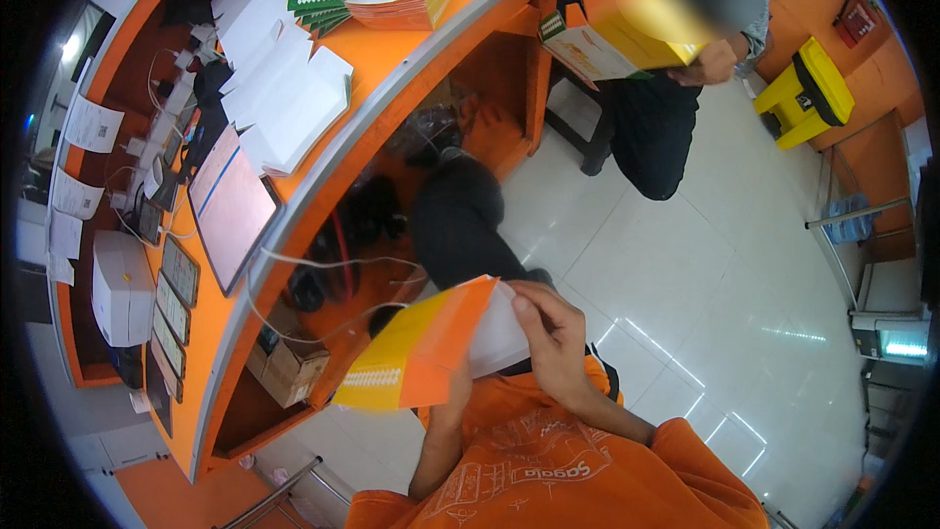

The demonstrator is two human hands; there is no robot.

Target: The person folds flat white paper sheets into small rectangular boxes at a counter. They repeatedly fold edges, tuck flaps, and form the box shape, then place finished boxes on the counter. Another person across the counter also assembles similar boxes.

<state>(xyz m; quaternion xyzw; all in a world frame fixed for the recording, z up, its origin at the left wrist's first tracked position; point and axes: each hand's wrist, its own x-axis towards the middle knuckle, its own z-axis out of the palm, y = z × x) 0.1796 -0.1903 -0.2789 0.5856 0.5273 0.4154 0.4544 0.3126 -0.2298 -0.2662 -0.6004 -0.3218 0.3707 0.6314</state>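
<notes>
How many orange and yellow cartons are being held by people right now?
2. One orange and yellow carton is in the wearer's hands at lower centre; a second carton is held by the co-worker at top right. Flat ones may lie stacked on the counter.

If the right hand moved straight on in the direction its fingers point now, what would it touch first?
The right hand points up and left, its fingers already on the white inside of the orange and yellow folded carton. It would press into that carton first. Beyond it probably lies the dark trouser leg; depth is unclear.

thing: flat unfolded carton (426,343)
colour: orange and yellow outside, white inside
pose: tilted, held up at chest level
state: partly folded
</notes>
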